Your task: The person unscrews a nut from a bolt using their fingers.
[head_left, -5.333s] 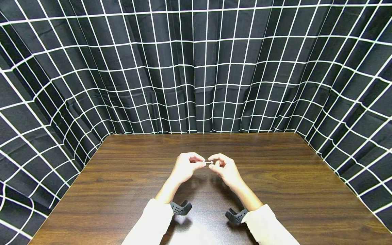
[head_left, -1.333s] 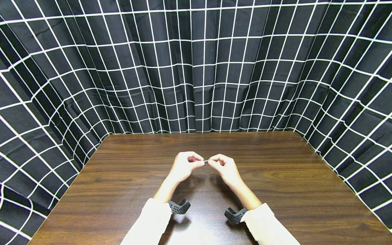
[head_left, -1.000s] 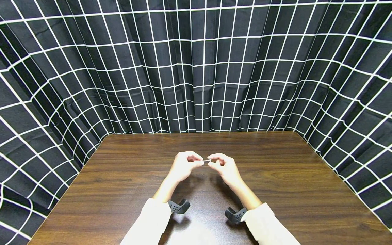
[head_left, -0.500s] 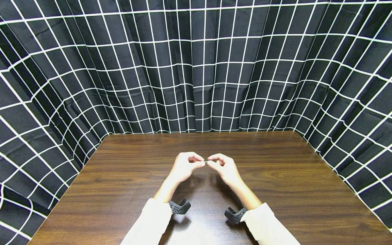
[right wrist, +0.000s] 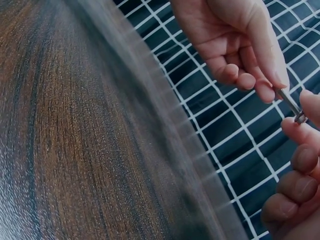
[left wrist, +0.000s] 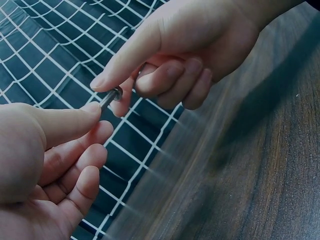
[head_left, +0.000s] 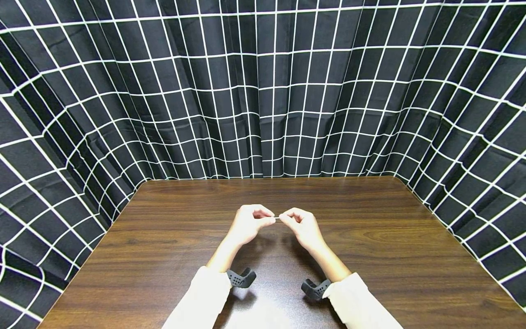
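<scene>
Between my two hands, held up over the wooden table, is a small metal bolt (left wrist: 106,100) with a threaded shank. My left hand (head_left: 249,225) pinches one end of it between thumb and forefinger, hiding that end. A small nut (right wrist: 300,118) sits at the other end of the shank. Around this nut, the thumb and forefinger of my right hand (head_left: 302,227) come together. The other fingers of the right hand are curled below, as the right wrist view shows. In the head view only a thin stretch of shank shows between the fingertips.
The brown wooden table (head_left: 185,256) spreads beneath both hands. A black curtain (head_left: 271,100) with a white grid hangs behind it and along both sides. Each wrist wears a dark band with a camera mount (head_left: 241,277).
The right thumb and forefinger part from the nut and close on it again over these frames; now they are closed. The left hand keeps its pinch, nearly still.
</scene>
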`<state>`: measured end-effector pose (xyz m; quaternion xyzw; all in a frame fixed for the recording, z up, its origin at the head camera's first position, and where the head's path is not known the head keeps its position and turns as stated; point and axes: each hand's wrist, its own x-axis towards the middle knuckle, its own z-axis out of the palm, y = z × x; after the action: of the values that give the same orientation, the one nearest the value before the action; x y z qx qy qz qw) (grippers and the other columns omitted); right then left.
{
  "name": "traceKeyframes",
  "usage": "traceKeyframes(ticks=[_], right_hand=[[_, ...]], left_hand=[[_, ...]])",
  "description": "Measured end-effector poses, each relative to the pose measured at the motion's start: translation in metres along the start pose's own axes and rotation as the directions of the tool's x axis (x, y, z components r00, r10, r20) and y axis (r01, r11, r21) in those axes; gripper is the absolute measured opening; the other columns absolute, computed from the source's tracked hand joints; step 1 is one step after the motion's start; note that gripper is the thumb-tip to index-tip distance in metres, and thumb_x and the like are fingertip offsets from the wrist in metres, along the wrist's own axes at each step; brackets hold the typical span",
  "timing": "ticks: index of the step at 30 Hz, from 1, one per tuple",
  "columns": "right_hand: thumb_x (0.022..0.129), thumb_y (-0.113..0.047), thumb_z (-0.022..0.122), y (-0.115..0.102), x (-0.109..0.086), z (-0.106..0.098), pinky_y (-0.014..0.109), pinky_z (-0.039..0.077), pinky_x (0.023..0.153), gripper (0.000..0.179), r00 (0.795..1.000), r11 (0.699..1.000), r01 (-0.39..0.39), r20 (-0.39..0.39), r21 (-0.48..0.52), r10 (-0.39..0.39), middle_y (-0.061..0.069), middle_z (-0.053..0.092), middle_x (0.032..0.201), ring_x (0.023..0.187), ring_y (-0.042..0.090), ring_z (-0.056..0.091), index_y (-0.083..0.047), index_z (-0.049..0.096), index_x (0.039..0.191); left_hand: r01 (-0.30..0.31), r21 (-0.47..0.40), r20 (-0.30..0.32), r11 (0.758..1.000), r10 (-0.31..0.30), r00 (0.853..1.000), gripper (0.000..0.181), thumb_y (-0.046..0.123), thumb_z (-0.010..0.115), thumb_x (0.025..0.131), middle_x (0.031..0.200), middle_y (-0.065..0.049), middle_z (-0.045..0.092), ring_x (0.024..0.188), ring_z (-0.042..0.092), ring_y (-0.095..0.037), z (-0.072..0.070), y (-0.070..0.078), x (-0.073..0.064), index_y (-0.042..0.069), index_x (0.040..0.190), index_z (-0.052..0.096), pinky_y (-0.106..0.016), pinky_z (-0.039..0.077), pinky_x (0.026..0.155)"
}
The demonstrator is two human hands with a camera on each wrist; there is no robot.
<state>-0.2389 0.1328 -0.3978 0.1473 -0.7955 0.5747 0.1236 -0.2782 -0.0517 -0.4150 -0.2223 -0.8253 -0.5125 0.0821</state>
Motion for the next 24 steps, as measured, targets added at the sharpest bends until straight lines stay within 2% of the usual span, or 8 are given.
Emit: traceKeyframes(ticks=[13, 20, 24], right_hand=[[0.084, 0.003, 0.07, 0.006, 0.001, -0.001, 0.022, 0.026, 0.047, 0.016, 0.999, 0.996, 0.026, 0.025, 0.087, -0.028, -0.006, 0.038, 0.055, 0.05, 0.003, 0.032, 0.01, 0.065, 0.098], [0.081, 0.005, 0.072, 0.038, 0.008, 0.002, 0.021, 0.024, 0.046, 0.022, 0.999, 0.989, 0.028, 0.028, 0.148, -0.033, -0.006, 0.037, 0.055, 0.048, 0.005, 0.03, 0.004, 0.067, 0.102], [0.08, 0.005, 0.073, 0.041, 0.008, 0.003, 0.021, 0.023, 0.045, 0.023, 0.999, 0.983, 0.036, 0.029, 0.178, -0.042, -0.006, 0.037, 0.055, 0.048, 0.005, 0.03, 0.003, 0.066, 0.102]], left_hand=[[0.001, -0.019, -0.001, 1.0, -0.001, 1.0, 0.009, 0.014, 0.078, 0.082, 0.079, 0.002, 0.073, 0.072, 0.067, -0.009, -0.002, 0.002, -0.001, 0.01, 0.089, 0.074, -0.028, 0.049, 0.064], [0.005, -0.017, -0.001, 1.0, -0.005, 1.0, 0.009, 0.013, 0.078, 0.081, 0.079, 0.002, 0.073, 0.072, 0.067, -0.009, -0.003, 0.002, -0.001, 0.011, 0.089, 0.074, -0.027, 0.049, 0.063], [0.006, -0.024, 0.0, 1.0, -0.006, 1.0, 0.009, 0.013, 0.079, 0.081, 0.079, 0.002, 0.073, 0.072, 0.067, -0.009, -0.003, 0.003, -0.001, 0.011, 0.088, 0.074, -0.027, 0.049, 0.063]])
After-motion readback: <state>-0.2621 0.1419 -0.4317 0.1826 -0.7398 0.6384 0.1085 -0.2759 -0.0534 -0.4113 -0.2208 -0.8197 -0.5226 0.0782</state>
